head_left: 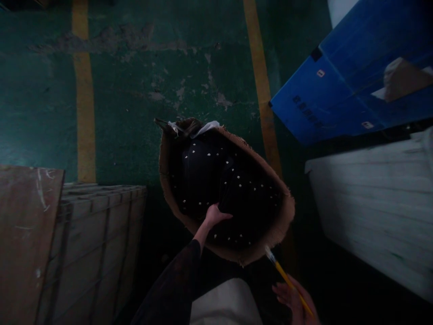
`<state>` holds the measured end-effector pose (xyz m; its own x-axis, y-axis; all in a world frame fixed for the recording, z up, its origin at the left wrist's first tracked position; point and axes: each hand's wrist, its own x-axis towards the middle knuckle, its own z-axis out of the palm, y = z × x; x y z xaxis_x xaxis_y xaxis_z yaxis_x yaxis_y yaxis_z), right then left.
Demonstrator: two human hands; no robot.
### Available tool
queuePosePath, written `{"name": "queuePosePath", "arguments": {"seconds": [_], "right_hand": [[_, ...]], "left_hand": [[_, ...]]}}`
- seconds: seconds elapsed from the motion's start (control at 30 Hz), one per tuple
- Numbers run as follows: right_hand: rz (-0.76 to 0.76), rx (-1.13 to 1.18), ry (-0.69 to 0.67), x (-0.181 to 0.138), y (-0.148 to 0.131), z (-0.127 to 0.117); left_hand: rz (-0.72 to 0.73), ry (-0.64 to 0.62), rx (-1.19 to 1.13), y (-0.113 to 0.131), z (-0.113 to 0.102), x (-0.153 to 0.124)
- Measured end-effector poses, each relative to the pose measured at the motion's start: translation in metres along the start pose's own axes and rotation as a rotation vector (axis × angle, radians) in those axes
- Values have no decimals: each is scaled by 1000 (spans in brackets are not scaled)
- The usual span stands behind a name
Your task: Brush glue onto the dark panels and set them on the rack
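In the middle stands a tan, rough-edged oval piece [286, 210], like a padded shell or open sack. Its hollow holds dark black material [203, 174] dotted with small white specks. My left hand [216, 216] reaches over the near rim and grips the black material, thumb stretched to the right; its fingertips are hidden. At the lower right my right hand [294, 298] is closed around a paintbrush [282, 272] with a yellow handle. The pale bristles point up and left, close to the tan rim. Whitish cloth [208, 128] lies at the far rim.
Blue panels or boxes [338, 90] stand at the upper right, above a stack of white sheets [368, 198]. At the left are a wire-grid crate [101, 234] and a brown board [27, 234]. Yellow lines [84, 99] run along the worn green floor [169, 58].
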<state>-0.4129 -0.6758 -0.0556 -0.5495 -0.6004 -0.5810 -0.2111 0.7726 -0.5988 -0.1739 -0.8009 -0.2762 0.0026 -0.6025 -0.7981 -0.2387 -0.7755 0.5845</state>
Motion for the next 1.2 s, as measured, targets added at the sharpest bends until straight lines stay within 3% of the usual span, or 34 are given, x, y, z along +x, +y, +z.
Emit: {"name": "queuePosePath", "arguments": {"seconds": [0.13, 0.4, 0.53, 0.67, 0.9, 1.2], "right_hand": [[-8, -31, -19, 3, 6, 7], [13, -48, -54, 6, 25, 17], [38, -22, -9, 7, 32, 16], [68, 19, 6, 8, 37, 13], [56, 11, 16, 11, 31, 10], [-125, -75, 32, 14, 20, 18]], "left_hand": [[15, -51, -15, -4, -5, 8], [136, -57, 284, 24, 53, 6], [139, 23, 433, 36, 55, 4], [143, 31, 332, 29, 38, 12], [38, -170, -213, 1, 4, 12], [76, -193, -391, 26, -97, -24]]}}
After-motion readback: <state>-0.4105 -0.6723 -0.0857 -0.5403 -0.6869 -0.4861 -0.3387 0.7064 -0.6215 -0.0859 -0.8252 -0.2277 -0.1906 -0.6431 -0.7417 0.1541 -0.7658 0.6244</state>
